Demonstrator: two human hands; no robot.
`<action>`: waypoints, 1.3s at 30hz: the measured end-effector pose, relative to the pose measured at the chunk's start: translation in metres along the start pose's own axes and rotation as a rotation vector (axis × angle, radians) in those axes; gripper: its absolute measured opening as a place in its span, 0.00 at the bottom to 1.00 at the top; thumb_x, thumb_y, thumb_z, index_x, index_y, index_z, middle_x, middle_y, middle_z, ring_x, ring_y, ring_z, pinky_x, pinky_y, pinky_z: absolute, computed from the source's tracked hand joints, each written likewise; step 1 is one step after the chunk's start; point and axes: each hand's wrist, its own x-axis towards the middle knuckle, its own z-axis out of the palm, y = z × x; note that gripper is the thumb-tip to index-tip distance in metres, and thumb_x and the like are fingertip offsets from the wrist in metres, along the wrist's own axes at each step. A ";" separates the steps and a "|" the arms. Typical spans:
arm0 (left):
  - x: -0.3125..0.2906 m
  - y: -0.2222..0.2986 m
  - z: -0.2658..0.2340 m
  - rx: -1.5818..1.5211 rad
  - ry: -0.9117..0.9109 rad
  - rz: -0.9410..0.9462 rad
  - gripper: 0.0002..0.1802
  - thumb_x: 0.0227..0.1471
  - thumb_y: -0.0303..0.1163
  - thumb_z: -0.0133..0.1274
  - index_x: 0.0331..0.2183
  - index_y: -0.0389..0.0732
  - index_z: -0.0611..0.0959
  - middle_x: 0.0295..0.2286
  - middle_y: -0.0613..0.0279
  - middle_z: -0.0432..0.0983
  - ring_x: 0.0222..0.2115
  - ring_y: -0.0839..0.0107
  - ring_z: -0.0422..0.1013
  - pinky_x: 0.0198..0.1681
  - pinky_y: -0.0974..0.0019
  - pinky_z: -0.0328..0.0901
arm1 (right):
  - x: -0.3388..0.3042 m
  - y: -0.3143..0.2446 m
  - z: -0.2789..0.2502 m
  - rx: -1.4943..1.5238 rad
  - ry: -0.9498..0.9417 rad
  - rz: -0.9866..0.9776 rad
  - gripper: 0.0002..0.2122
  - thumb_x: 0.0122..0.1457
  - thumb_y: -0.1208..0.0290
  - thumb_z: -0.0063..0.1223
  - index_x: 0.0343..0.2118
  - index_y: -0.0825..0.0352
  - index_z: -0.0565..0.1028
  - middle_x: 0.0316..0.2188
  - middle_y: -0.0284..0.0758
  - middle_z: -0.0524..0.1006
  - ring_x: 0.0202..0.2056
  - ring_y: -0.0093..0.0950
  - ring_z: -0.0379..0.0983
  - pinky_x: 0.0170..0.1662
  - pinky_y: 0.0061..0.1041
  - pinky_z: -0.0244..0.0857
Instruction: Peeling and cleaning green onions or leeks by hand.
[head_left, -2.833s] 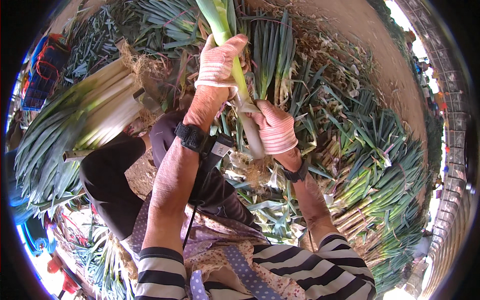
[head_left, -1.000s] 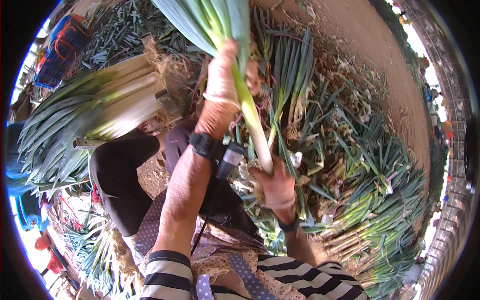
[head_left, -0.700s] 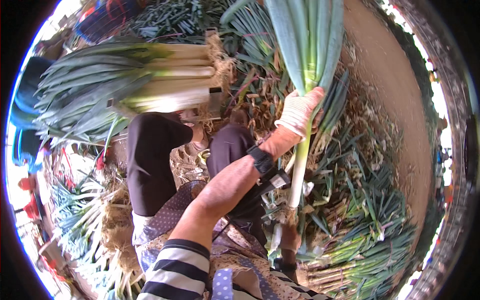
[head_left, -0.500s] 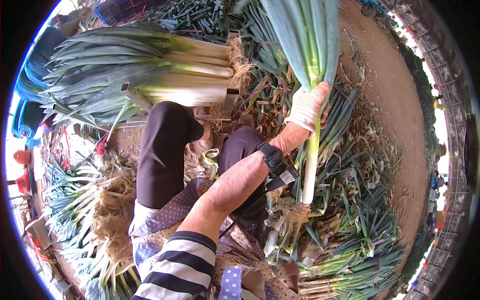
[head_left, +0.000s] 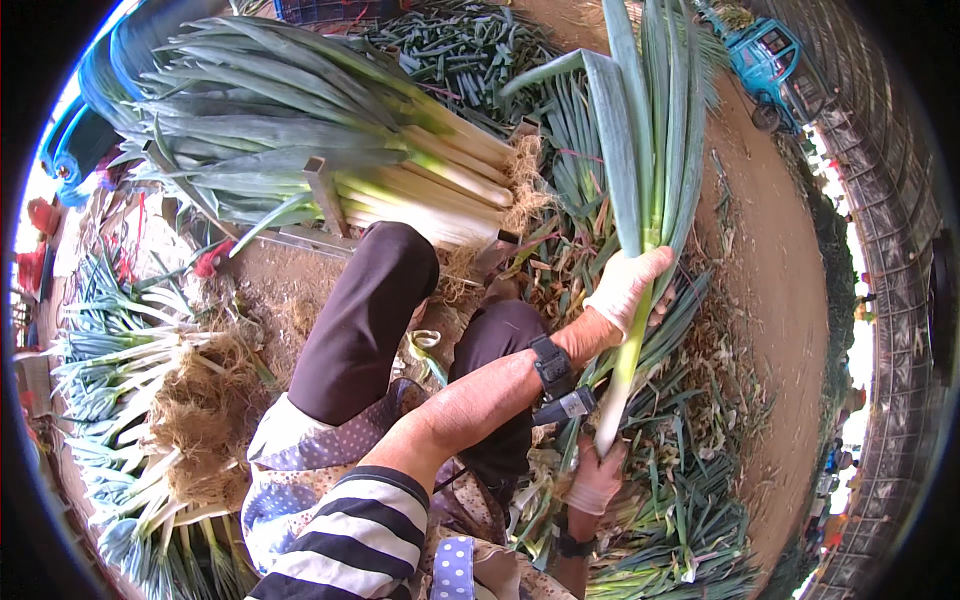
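Observation:
A long leek (head_left: 627, 375), with a white shaft and broad green leaves, slants up and away from me on my right side. My left hand (head_left: 632, 288), in a pale glove, is closed around its shaft just below the leaves. Lower down, my right hand (head_left: 595, 482) is closed around the root end, hiding the roots. One of the leaves bends over sharply to the left. Peeled leaves and stalks lie beneath both hands.
A metal rack (head_left: 326, 195) beyond my knees cradles a thick bundle of leeks (head_left: 400, 165). Rooted leeks (head_left: 150, 400) are heaped on my left. Green trimmings (head_left: 700, 490) cover the ground at right. A blue crate (head_left: 335, 10) and a turquoise machine (head_left: 765, 60) stand farther off.
My right hand has come into view and taken hold of the leek's root end. In the picture, my left hand and the leek sit lower, and the whole view has shifted.

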 end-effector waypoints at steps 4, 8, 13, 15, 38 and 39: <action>0.002 0.037 -0.009 0.024 -0.091 0.158 0.20 0.48 0.43 0.56 0.34 0.35 0.74 0.22 0.56 0.74 0.15 0.71 0.69 0.16 0.69 0.66 | 0.001 -0.016 0.003 0.176 -0.124 0.107 0.27 0.50 0.63 0.59 0.52 0.67 0.64 0.35 0.47 0.76 0.34 0.37 0.74 0.40 0.33 0.66; 0.012 0.086 -0.007 -0.001 -0.159 0.318 0.23 0.46 0.43 0.59 0.37 0.34 0.74 0.26 0.54 0.75 0.20 0.69 0.71 0.21 0.68 0.69 | 0.043 -0.020 0.008 0.396 -0.114 -0.092 0.27 0.51 0.68 0.59 0.54 0.66 0.64 0.40 0.44 0.74 0.35 0.32 0.73 0.39 0.29 0.67; 0.014 0.198 -0.002 0.252 -0.219 0.578 0.19 0.49 0.40 0.56 0.36 0.34 0.74 0.28 0.54 0.75 0.24 0.66 0.73 0.27 0.63 0.71 | 0.129 -0.134 0.026 0.458 -0.043 -0.647 0.26 0.50 0.69 0.61 0.53 0.67 0.66 0.34 0.41 0.75 0.30 0.25 0.76 0.28 0.22 0.73; 0.012 0.244 -0.005 0.363 -0.241 0.680 0.20 0.49 0.41 0.56 0.37 0.36 0.75 0.29 0.54 0.75 0.24 0.66 0.73 0.28 0.64 0.71 | 0.168 -0.172 0.043 0.416 -0.103 -0.778 0.26 0.50 0.69 0.60 0.53 0.66 0.66 0.35 0.39 0.76 0.29 0.23 0.76 0.30 0.21 0.75; -0.058 0.368 -0.217 1.284 0.960 0.949 0.19 0.49 0.48 0.57 0.32 0.39 0.81 0.23 0.64 0.74 0.20 0.79 0.67 0.23 0.78 0.59 | 0.288 -0.305 0.232 -0.679 -0.261 -1.249 0.14 0.50 0.54 0.54 0.31 0.59 0.72 0.25 0.35 0.77 0.32 0.36 0.75 0.33 0.35 0.66; -0.055 0.367 -0.221 1.348 0.817 1.276 0.19 0.50 0.47 0.56 0.32 0.38 0.81 0.26 0.64 0.76 0.25 0.80 0.69 0.27 0.80 0.61 | 0.288 -0.305 0.234 -0.655 -0.230 -1.273 0.13 0.50 0.55 0.54 0.31 0.59 0.73 0.25 0.35 0.77 0.31 0.36 0.76 0.33 0.35 0.66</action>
